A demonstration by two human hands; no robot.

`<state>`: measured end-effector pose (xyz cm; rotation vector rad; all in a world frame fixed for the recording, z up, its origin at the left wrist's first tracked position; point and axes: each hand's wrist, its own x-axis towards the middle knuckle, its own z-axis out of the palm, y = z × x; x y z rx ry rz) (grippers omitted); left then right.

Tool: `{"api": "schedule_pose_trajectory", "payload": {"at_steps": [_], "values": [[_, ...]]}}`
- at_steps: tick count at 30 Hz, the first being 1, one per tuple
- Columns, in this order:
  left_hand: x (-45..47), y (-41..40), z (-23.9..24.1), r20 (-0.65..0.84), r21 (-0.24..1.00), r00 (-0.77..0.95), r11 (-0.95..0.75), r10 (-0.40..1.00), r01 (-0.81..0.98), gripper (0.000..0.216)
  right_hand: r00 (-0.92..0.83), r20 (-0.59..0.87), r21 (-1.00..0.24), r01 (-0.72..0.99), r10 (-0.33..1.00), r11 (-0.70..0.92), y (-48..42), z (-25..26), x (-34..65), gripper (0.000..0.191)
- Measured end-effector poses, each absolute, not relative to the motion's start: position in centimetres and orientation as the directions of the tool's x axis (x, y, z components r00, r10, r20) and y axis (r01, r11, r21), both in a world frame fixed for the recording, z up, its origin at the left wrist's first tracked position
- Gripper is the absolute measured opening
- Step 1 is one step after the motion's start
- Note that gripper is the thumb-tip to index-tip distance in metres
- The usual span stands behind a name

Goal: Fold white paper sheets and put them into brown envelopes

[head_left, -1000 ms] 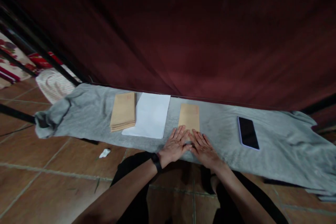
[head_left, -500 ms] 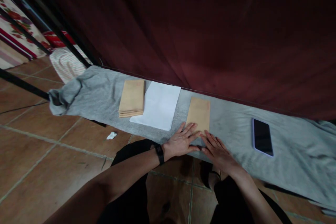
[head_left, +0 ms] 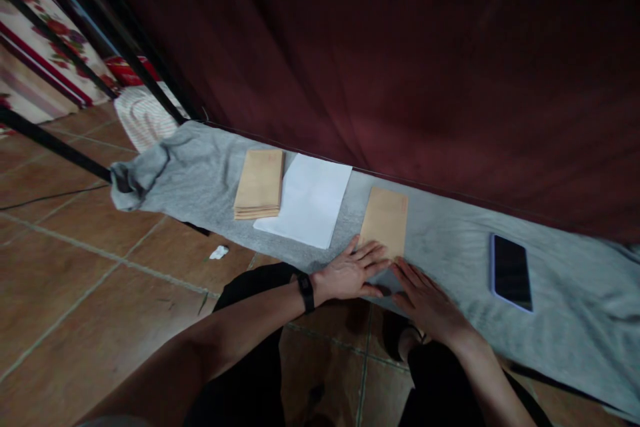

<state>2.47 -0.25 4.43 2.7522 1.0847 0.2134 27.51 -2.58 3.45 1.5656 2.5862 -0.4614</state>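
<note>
A single brown paper envelope lies flat on the grey cloth. My left hand is spread over its near left part, fingers apart and palm down. At the envelope's near right corner rests my right hand, fingers stretched out, with the fingertips at the edge. Neither hand grips anything. To the left are white paper sheets, partly under a stack of brown envelopes. A black watch band circles my left wrist.
Grey cloth covers a long, narrow bench. A phone in a purple case lies at the right. Behind hangs a dark red curtain. Black metal bars stand at the left. A crumpled white scrap lies on the tiled floor.
The view has shifted slightly, so things sit a little further right. My right hand has drawn slightly apart from the left, towards the lower right. The envelope stays flat.
</note>
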Motion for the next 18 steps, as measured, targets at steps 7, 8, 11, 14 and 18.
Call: {"api": "schedule_pose_trajectory", "payload": {"at_steps": [7,8,11,14,18], "values": [[2.5,-0.4,4.5,0.076,0.234,0.726,-0.719,0.684,0.654,0.069,-0.48,-0.236,-0.179,0.876,0.845,0.448,-2.6,3.5,27.3,0.062],[2.6,-0.4,4.4,0.075,0.233,0.726,-0.72,0.684,0.654,0.07,-0.476,-0.241,-0.175,0.878,0.846,0.445,-2.6,3.6,27.2,0.062],[2.8,-0.4,4.2,0.077,0.222,0.729,-0.724,0.68,0.652,0.073,-0.476,-0.228,-0.186,0.877,0.849,0.442,-2.3,3.9,27.1,0.058],[3.0,-0.4,4.2,0.088,0.215,0.735,-0.733,0.673,0.646,0.075,-0.477,-0.183,-0.209,0.873,0.86,0.44,-1.9,4.0,27.0,0.052],[3.0,-0.4,4.2,0.102,0.206,0.746,-0.748,0.658,0.631,0.075,-0.49,-0.151,-0.266,0.857,0.859,0.442,-1.5,3.8,26.4,0.052]]}}
